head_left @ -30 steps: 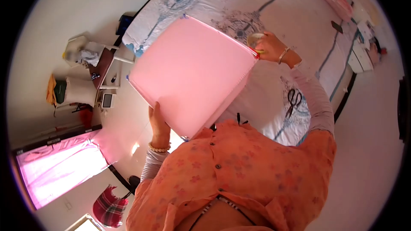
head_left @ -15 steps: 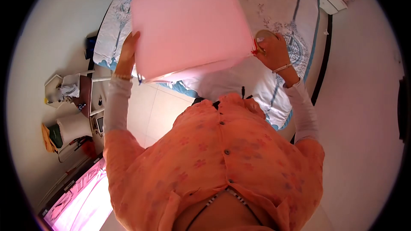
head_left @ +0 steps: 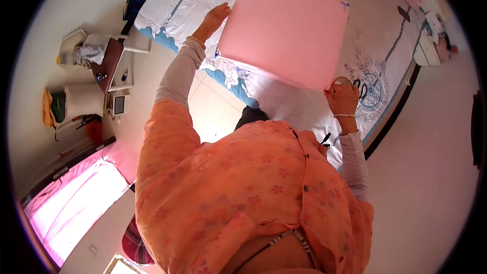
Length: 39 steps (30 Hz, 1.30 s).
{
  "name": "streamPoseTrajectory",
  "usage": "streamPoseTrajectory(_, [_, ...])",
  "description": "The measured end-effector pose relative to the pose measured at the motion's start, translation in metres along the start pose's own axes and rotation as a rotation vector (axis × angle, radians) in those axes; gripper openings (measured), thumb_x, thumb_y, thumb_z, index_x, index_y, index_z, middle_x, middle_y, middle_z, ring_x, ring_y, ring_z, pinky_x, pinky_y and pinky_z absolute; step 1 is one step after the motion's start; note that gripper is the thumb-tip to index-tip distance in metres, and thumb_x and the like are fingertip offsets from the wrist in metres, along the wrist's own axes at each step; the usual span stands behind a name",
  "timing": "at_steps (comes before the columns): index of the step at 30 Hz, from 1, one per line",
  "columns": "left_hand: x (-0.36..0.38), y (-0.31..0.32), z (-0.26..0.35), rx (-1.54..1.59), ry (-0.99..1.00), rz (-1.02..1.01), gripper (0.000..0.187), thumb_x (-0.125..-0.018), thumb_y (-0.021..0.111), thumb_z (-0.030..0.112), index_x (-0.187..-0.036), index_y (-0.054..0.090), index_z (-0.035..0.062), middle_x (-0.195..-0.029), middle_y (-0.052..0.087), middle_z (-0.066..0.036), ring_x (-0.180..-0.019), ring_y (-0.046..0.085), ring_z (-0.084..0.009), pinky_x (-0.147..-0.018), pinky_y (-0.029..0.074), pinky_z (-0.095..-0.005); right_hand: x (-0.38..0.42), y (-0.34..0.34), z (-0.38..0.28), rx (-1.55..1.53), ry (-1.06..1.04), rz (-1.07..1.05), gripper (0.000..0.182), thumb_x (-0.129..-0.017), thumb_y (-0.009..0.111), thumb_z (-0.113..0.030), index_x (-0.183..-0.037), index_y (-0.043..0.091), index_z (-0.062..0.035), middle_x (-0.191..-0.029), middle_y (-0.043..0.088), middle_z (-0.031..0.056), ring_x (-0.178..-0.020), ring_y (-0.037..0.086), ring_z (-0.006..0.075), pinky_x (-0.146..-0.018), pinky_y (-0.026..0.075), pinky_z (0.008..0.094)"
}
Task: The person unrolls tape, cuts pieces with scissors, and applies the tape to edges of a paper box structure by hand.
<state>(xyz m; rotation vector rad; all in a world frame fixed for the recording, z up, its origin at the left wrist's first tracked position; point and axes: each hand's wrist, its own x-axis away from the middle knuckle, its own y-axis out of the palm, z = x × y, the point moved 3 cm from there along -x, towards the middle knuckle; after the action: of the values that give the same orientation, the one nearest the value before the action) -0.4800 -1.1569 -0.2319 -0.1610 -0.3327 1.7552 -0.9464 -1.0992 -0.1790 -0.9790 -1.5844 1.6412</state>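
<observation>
A large pink, square, box-like piece (head_left: 286, 28) with small blue ties at several corners lies on the bed (head_left: 284, 101). My left hand (head_left: 217, 15) is beside its left edge, fingers extended toward it; whether they touch is hard to see. At the near right corner, my right hand (head_left: 345, 96) is closed around what looks like a brownish roll of tape (head_left: 341, 80). A small red bit (head_left: 327, 91) shows at that corner, by the fingers. Just right of that hand lie black loops like scissor handles (head_left: 360, 88).
A dark small object (head_left: 404, 13) rests farther back on the bed. To the left are a brown-seated chair (head_left: 108, 63), a pale cushion (head_left: 83, 104) and a bright pink-curtained window (head_left: 76, 208). A white cabinet (head_left: 427, 50) stands at the far right.
The pink piece has shifted right in view and turned clockwise as the camera swung. My left hand, earlier gripping its left edge, now shows just outside it. The right hand stays at the near right corner.
</observation>
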Motion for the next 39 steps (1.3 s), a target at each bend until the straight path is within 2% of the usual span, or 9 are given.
streamPoseTrajectory(1, [0.015,-0.005,-0.001,0.007,-0.007,0.013,0.042,-0.094,0.053,0.022,-0.128,0.048,-0.004,-0.12,0.059,-0.014,-0.105,0.058,-0.0199,-0.089,0.047,-0.0341,0.001,-0.001,0.0,-0.008,-0.004,0.003,0.027,-0.074,0.066,-0.037,-0.079,0.069,-0.0106,-0.078,0.065,0.0077,-0.083,0.059,0.0261,-0.089,0.037,0.0467])
streamPoseTrajectory(4, [0.088,-0.015,0.025,-0.278,0.498,0.597,0.018,-0.088,0.061,0.011,-0.102,0.063,0.0004,-0.095,0.067,-0.014,-0.09,0.063,-0.0311,-0.081,0.048,-0.0397,0.002,0.001,0.0,0.007,-0.017,0.025,0.026,-0.075,0.065,-0.037,-0.078,0.069,-0.0114,-0.078,0.066,0.0078,-0.08,0.06,0.0261,-0.086,0.038,0.0456])
streamPoseTrajectory(6, [0.141,0.02,0.056,-0.532,0.698,0.461,0.015,-0.08,0.064,0.004,-0.095,0.063,0.0022,-0.089,0.066,-0.012,-0.084,0.062,-0.0315,-0.075,0.048,-0.0403,0.004,0.001,0.002,0.032,-0.011,0.028,0.026,-0.075,0.064,-0.038,-0.078,0.069,-0.0119,-0.077,0.066,0.0078,-0.079,0.06,0.0259,-0.085,0.039,0.0448])
streamPoseTrajectory(10, [0.2,0.128,0.066,-0.646,0.872,-0.034,0.025,-0.074,0.061,0.008,-0.099,0.064,0.0076,-0.1,0.062,-0.006,-0.094,0.057,-0.024,-0.081,0.043,-0.0391,0.008,0.005,0.006,0.013,-0.03,0.088,0.027,-0.075,0.064,-0.039,-0.077,0.069,-0.0126,-0.077,0.067,0.0073,-0.079,0.061,0.0244,-0.084,0.039,0.0433])
streamPoseTrajectory(12, [0.205,0.173,0.076,-0.611,0.955,0.001,0.028,-0.076,0.058,0.011,-0.104,0.063,0.0086,-0.106,0.059,-0.004,-0.098,0.055,-0.0231,-0.082,0.042,-0.0392,0.008,0.005,0.007,0.015,-0.059,0.15,0.028,-0.074,0.064,-0.04,-0.077,0.069,-0.0128,-0.078,0.067,0.0073,-0.079,0.062,0.0238,-0.084,0.039,0.0429])
streamPoseTrajectory(21, [0.179,0.263,0.102,-0.644,1.091,-0.098,0.023,-0.076,0.058,0.013,-0.098,0.063,0.0098,-0.096,0.057,0.0,-0.091,0.053,-0.0183,-0.08,0.04,-0.0318,0.006,0.005,0.005,0.03,-0.047,-0.012,0.028,-0.075,0.064,-0.04,-0.079,0.07,-0.013,-0.078,0.067,0.0076,-0.08,0.062,0.0244,-0.085,0.039,0.0426])
streamPoseTrajectory(27, [0.186,0.252,0.105,-0.655,1.218,0.023,0.023,-0.08,0.057,0.013,-0.102,0.062,0.0101,-0.096,0.057,-0.001,-0.09,0.055,-0.0167,-0.075,0.04,-0.0319,0.005,0.005,0.006,0.012,-0.06,-0.056,0.031,-0.076,0.064,-0.043,-0.083,0.07,-0.0124,-0.081,0.066,0.0081,-0.085,0.062,0.0256,-0.087,0.04,0.0445])
streamPoseTrajectory(29, [0.196,0.251,0.103,-0.632,1.248,-0.064,0.025,-0.08,0.056,0.013,-0.104,0.061,0.0091,-0.099,0.057,-0.002,-0.093,0.055,-0.0174,-0.077,0.042,-0.0323,0.005,0.006,0.007,0.069,-0.057,-0.081,0.036,-0.076,0.064,-0.045,-0.084,0.069,-0.0103,-0.085,0.066,0.009,-0.086,0.062,0.0256,-0.091,0.04,0.0453])
streamPoseTrajectory(39, [0.212,0.227,0.078,-0.754,1.088,0.095,0.03,-0.079,0.056,0.014,-0.108,0.061,0.0062,-0.106,0.057,-0.004,-0.101,0.053,-0.0196,-0.091,0.042,-0.0331,0.004,0.012,0.011,0.084,-0.05,-0.162,0.037,-0.075,0.064,-0.045,-0.084,0.069,-0.0103,-0.084,0.066,0.0089,-0.084,0.062,0.0256,-0.087,0.041,0.0449])
